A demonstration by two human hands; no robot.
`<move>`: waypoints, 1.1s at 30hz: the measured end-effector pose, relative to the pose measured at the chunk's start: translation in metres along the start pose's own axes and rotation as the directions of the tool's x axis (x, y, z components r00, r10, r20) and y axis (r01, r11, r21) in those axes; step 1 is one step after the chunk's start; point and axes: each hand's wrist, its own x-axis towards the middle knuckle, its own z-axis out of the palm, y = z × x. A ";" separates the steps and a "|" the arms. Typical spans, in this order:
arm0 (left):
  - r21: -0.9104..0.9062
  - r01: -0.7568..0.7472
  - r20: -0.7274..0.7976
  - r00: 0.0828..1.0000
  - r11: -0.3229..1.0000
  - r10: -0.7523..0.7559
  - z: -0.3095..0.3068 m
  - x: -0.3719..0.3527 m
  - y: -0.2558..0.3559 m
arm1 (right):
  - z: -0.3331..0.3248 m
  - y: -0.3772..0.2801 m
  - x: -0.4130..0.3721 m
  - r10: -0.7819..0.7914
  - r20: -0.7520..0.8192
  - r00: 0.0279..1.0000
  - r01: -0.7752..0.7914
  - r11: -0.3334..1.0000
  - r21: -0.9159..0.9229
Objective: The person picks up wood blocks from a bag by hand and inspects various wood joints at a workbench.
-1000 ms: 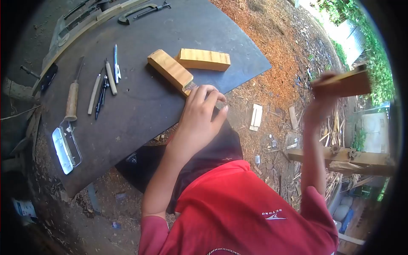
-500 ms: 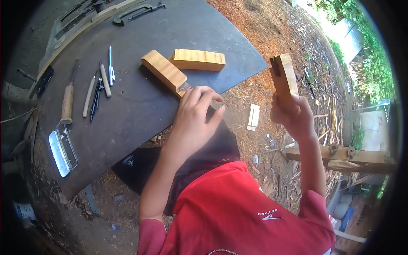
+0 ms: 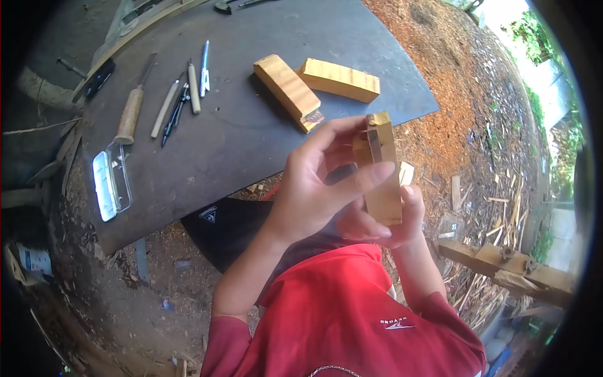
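A notched wooden block point(image 3: 384, 200) stands upright between my two hands, just off the table's front edge. My left hand point(image 3: 320, 182) grips its upper part, thumb across the near face and fingers behind. Around the lower end, my right hand point(image 3: 402, 220) is closed on the same block. A slot shows near its top. On the dark table lie two more wooden blocks: one with a cut step at its near end point(image 3: 287, 88), and another point(image 3: 340, 80) touching or close beside it on the right.
On the table's left lie a wooden-handled chisel-like tool point(image 3: 130, 113), wooden-coloured sticks point(image 3: 195, 91), a compass point(image 3: 176, 114), a blue pen point(image 3: 205, 66) and an open white case point(image 3: 105, 185). A clamp point(image 3: 224, 6) is at the far edge. Wood shavings point(image 3: 433, 69) cover the ground; a beam point(image 3: 496, 261) stands right.
My right hand has brought the block inward from the right. My left hand has left the stepped block on the table and taken hold of the held block's top. The view has shifted.
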 end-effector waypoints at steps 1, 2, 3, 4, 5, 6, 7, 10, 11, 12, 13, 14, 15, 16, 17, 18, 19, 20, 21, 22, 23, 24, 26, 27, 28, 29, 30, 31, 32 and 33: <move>0.049 -0.032 -0.051 0.998 0.998 0.034 0.001 -0.002 0.001 | -0.001 0.004 0.003 0.010 -0.024 1.000 -0.011 1.000 -0.020; 0.098 -0.060 -0.100 0.993 0.993 0.070 0.001 -0.004 0.003 | 0.009 0.001 0.004 0.001 -0.143 0.990 -0.019 0.992 -0.125; 0.133 -0.074 -0.133 0.987 0.988 0.092 0.001 -0.007 0.006 | 0.014 0.000 0.005 -0.024 -0.261 0.965 -0.038 0.973 -0.229; 0.161 -0.071 -0.146 0.985 0.984 0.095 0.001 -0.009 0.010 | 0.014 0.002 0.009 -0.041 -0.259 0.965 -0.039 0.954 -0.298; 0.187 -0.068 -0.158 0.983 0.980 0.099 0.002 -0.010 0.013 | 0.013 0.002 0.013 -0.061 -0.256 0.965 -0.038 0.930 -0.367; 0.212 -0.064 -0.168 0.981 0.975 0.101 0.002 -0.011 0.015 | 0.013 0.003 0.016 -0.082 -0.253 0.964 -0.037 0.901 -0.433; 0.234 -0.070 -0.179 0.977 0.970 0.114 0.003 -0.012 0.015 | 0.017 0.001 0.017 -0.074 -0.282 0.957 -0.061 0.895 -0.441; 0.327 -0.110 -0.181 0.968 0.939 0.176 0.005 -0.013 0.015 | 0.022 0.002 0.019 -0.108 -0.336 0.936 -0.081 0.861 -0.502; 0.376 -0.136 -0.162 0.964 0.917 0.210 0.005 -0.014 0.014 | 0.018 0.004 0.019 -0.125 -0.328 0.936 -0.069 0.850 -0.522; 0.424 -0.162 -0.140 0.960 0.891 0.242 0.004 -0.014 0.014 | 0.010 0.008 0.018 -0.143 -0.320 0.937 -0.056 0.839 -0.541; 0.468 -0.203 -0.123 0.949 0.860 0.291 0.004 -0.014 0.013 | 0.006 0.010 0.018 -0.161 -0.313 0.936 -0.044 0.827 -0.560; 0.511 -0.241 -0.104 0.935 0.825 0.338 0.004 -0.015 0.011 | 0.008 0.010 0.019 -0.188 -0.308 0.933 -0.013 0.836 -0.548; 0.551 -0.278 -0.082 0.920 0.786 0.383 0.003 -0.015 0.010 | 0.012 0.012 0.023 -0.215 -0.304 0.928 0.020 0.844 -0.536; 0.587 -0.306 -0.059 0.907 0.749 0.417 0.002 -0.015 0.008 | 0.014 0.013 0.024 -0.242 -0.300 0.923 0.053 0.850 -0.524; 0.621 -0.332 -0.035 0.893 0.710 0.448 0.001 -0.015 0.006 | 0.013 0.013 0.024 -0.262 -0.287 0.922 0.064 0.831 -0.553; 0.654 -0.357 -0.009 0.878 0.667 0.479 0.000 -0.015 0.005 | 0.012 0.013 0.024 -0.281 -0.271 0.920 0.076 0.810 -0.582; 0.680 -0.377 0.014 0.864 0.629 0.503 -0.001 -0.014 0.004 | 0.010 0.014 0.024 -0.294 -0.250 0.922 0.076 0.774 -0.628; 0.704 -0.395 0.037 0.850 0.590 0.525 -0.003 -0.014 0.004 | 0.007 0.014 0.025 -0.307 -0.229 0.924 0.077 0.736 -0.673; 0.727 -0.412 0.060 0.836 0.550 0.546 -0.003 -0.014 0.003 | 0.002 0.017 0.024 -0.311 -0.204 0.928 0.067 0.679 -0.731; 0.728 -0.413 0.059 0.833 0.548 0.550 -0.004 -0.014 0.003 | 0.000 0.018 0.024 -0.313 -0.179 0.933 0.057 0.618 -0.784; 0.729 -0.414 0.057 0.831 0.545 0.554 -0.005 -0.014 0.002 | 0.000 0.018 0.025 -0.329 -0.174 0.928 0.066 0.606 -0.793; 0.731 -0.415 0.056 0.828 0.543 0.557 -0.005 -0.014 0.002 | 0.002 0.019 0.027 -0.345 -0.168 0.923 0.076 0.594 -0.801; 0.746 -0.387 0.033 0.834 0.542 0.550 -0.004 -0.015 0.000 | 0.004 0.021 0.030 -0.385 -0.167 0.908 0.097 0.580 -0.809; 0.753 -0.374 0.022 0.836 0.541 0.548 -0.004 -0.015 0.000 | 0.004 0.022 0.031 -0.408 -0.171 0.897 0.109 0.578 -0.809; 0.727 -0.332 -0.015 0.867 0.601 0.498 -0.004 -0.016 -0.001 | 0.005 0.023 0.032 -0.430 -0.173 0.886 0.121 0.576 -0.808; 0.698 -0.287 -0.050 0.894 0.656 0.445 -0.004 -0.016 -0.002 | 0.005 0.023 0.032 -0.455 -0.156 0.877 0.125 0.528 -0.840; 0.666 -0.239 -0.084 0.917 0.707 0.389 -0.005 -0.017 -0.002 | 0.004 0.023 0.032 -0.479 -0.137 0.867 0.128 0.479 -0.868; 0.634 -0.143 -0.113 0.955 0.760 0.274 -0.006 -0.020 0.000 | 0.003 0.022 0.031 -0.499 -0.116 0.859 0.129 0.430 -0.894; 0.539 -0.118 -0.144 0.963 0.834 0.229 -0.006 -0.020 -0.001 | 0.004 0.021 0.031 -0.514 -0.077 0.855 0.137 0.367 -0.920; 0.435 -0.091 -0.170 0.969 0.896 0.181 -0.006 -0.020 -0.002 | 0.005 0.018 0.031 -0.526 -0.037 0.850 0.146 0.301 -0.942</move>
